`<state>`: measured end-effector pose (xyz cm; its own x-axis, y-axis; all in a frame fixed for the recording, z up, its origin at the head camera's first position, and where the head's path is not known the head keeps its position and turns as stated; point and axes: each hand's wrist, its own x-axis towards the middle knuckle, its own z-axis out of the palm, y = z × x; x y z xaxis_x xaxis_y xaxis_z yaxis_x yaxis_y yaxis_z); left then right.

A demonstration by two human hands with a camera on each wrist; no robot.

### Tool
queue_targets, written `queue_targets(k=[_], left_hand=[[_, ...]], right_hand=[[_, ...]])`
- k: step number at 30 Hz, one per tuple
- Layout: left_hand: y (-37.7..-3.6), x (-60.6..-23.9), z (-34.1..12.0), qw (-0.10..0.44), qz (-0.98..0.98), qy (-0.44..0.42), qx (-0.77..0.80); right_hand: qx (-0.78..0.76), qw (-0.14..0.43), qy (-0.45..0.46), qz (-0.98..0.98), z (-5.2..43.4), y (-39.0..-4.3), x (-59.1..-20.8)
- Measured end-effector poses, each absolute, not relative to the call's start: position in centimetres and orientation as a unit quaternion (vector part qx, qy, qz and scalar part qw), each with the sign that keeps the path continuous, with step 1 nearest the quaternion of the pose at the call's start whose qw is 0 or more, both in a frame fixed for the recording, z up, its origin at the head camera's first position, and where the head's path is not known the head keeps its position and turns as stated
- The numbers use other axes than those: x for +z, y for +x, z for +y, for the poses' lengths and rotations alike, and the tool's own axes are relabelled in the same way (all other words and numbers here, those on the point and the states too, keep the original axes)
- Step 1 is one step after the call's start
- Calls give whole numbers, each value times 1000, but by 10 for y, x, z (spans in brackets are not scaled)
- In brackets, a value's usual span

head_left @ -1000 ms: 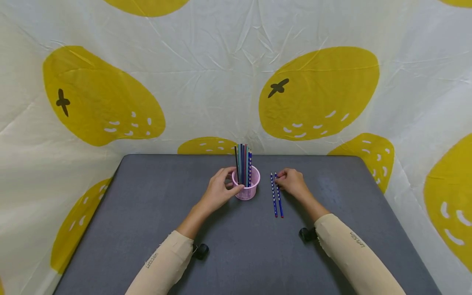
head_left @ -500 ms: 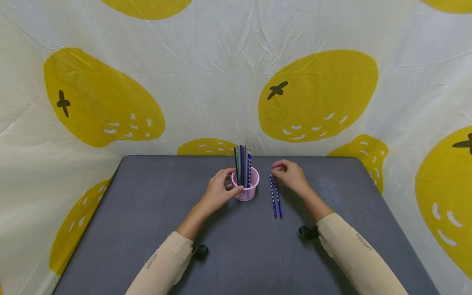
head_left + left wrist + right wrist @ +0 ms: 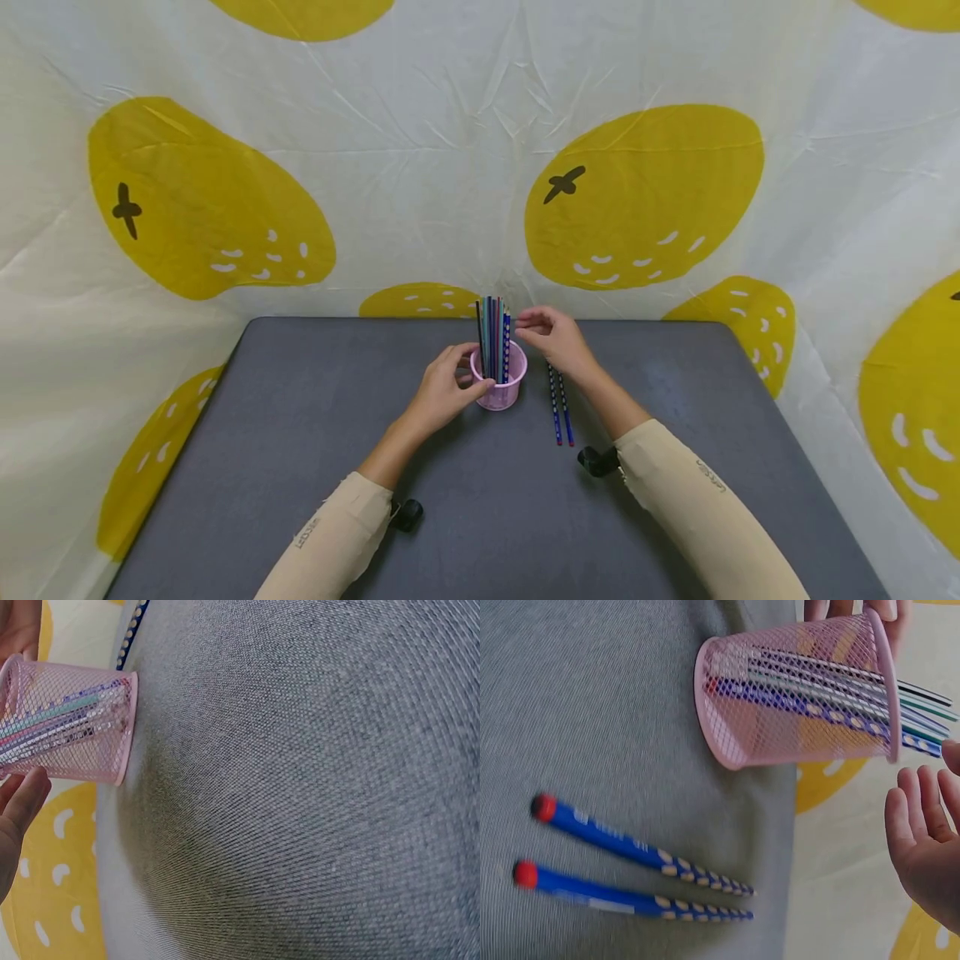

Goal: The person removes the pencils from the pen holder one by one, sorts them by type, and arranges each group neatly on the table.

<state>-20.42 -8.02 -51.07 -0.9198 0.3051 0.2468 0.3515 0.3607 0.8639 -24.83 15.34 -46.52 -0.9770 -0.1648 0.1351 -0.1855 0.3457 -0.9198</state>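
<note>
A pink mesh pencil cup stands upright on the table and holds several pencils, bunched toward its left side. My left hand holds the cup from the left, thumb at the front of the rim and fingers behind it. Just right of the standing pencils, my right hand is raised with its fingers loosely bent and nothing visible between them. In the right wrist view its fingers lie close to the pencil tips. Two blue dotted pencils with red ends lie side by side on the table, below the right hand.
The dark grey table reaches back to a pale cloth backdrop printed with yellow fruit. A small black wrist camera juts from the left sleeve, another black one from the right sleeve.
My right hand has left the upper ends of the two lying pencils and moved up and left to beside the cup. The left hand and the cup stay where they were.
</note>
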Motion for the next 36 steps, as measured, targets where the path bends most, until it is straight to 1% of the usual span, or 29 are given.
queue_targets(k=[5,14,21,27,32,36], left_hand=[[-203,-510,-79,28,-831,-196,-521],[-204,-508,-78,13,-832,-192,-521],[-204,-508,-79,15,-836,-190,-515],[-203,-509,-77,20,-832,-193,-520],[-204,-508,-78,28,-831,-195,-521],[-203,-509,-79,21,-834,-197,-515]], right_hand=[[561,-1,94,-822,143,-254,-469],[526,-5,78,-847,140,-257,-471],[524,7,77,-848,138,-256,-471],[534,38,78,-841,143,-253,-462],[601,43,70,-795,151,-254,-446],[675,41,66,-733,163,-256,-433]])
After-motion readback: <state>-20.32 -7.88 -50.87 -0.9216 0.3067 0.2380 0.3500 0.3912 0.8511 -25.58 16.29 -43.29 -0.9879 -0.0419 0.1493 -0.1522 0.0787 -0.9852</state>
